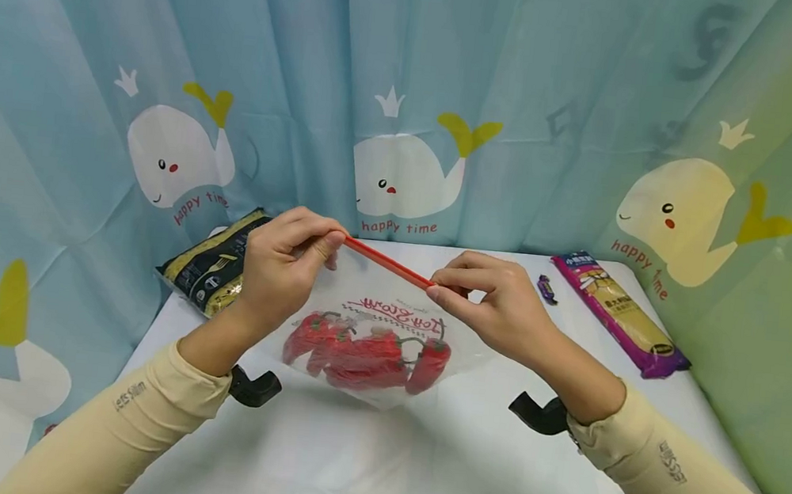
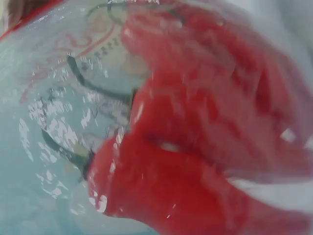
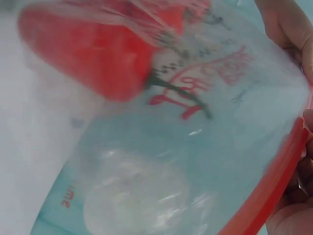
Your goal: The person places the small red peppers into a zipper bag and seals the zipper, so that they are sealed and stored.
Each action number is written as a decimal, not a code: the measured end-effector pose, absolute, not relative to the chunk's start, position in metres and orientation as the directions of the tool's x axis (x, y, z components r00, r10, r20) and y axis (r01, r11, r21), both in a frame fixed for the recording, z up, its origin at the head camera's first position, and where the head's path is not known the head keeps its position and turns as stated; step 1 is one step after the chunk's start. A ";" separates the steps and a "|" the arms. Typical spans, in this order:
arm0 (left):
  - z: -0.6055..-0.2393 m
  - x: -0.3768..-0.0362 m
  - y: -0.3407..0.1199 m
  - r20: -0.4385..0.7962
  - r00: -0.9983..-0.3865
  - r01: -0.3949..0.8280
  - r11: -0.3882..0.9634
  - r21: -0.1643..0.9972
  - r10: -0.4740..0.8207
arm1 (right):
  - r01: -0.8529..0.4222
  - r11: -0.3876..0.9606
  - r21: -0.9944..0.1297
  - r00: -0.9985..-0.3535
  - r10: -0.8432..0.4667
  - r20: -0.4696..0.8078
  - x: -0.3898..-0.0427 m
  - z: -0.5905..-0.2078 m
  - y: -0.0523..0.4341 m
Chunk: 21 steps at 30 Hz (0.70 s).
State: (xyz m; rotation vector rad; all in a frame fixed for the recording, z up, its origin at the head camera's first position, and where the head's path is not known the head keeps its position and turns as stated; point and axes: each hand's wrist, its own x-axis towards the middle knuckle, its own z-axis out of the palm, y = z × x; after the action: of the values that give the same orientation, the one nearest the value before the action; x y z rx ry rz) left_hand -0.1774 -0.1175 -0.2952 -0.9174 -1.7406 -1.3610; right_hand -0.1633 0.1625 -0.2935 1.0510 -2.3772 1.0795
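Observation:
A clear plastic bag (image 1: pixel 344 302) with mirrored red lettering hangs between my hands, slightly above the white table. Several red peppers with green stems (image 1: pixel 367 359) lie in its lower part; they fill much of the left wrist view, where a pepper (image 2: pixel 166 186) shows through the plastic. Along the bag's top runs a red strip (image 1: pixel 389 262), sloping down to the right. My left hand (image 1: pixel 283 264) pinches the strip's left end between thumb and fingers. At its right part, my right hand (image 1: pixel 498 301) pinches the same strip (image 3: pixel 274 188).
At the back left lies a black and gold packet (image 1: pixel 215 265), partly behind my left hand. A purple and yellow packet (image 1: pixel 615 308) lies along the right side, with a small purple wrapped piece (image 1: pixel 547 289) beside it. A blue curtain (image 1: pixel 301 47) hangs behind the white table (image 1: pixel 346 465).

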 end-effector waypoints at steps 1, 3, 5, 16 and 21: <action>-0.295 -0.178 -0.119 0.871 -0.482 0.868 0.180 0.462 0.088 | -0.735 0.445 -0.511 -0.678 -0.491 0.547 -0.163 -0.295 0.165; -0.295 -0.178 -0.120 0.868 -0.491 0.864 0.169 0.474 0.075 | -0.732 0.451 -0.511 -0.681 -0.490 0.544 -0.161 -0.297 0.170; -0.296 -0.178 -0.120 0.865 -0.497 0.861 0.161 0.482 0.068 | -0.733 0.452 -0.509 -0.681 -0.489 0.546 -0.160 -0.299 0.174; -0.300 -0.180 -0.119 0.860 -0.509 0.856 0.112 0.504 0.022 | -0.736 0.462 -0.495 -0.676 -0.465 0.572 -0.151 -0.303 0.195; -0.301 -0.180 -0.120 0.858 -0.514 0.854 0.102 0.511 0.007 | -0.721 0.502 -0.479 -0.689 -0.444 0.573 -0.146 -0.306 0.206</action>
State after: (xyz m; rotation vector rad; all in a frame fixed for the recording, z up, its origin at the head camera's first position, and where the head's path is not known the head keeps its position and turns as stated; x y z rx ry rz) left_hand -0.1804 -0.1195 -0.3011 -0.8561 -1.6652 -1.4970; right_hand -0.1464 0.2059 -0.3063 0.9674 -2.3732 1.0142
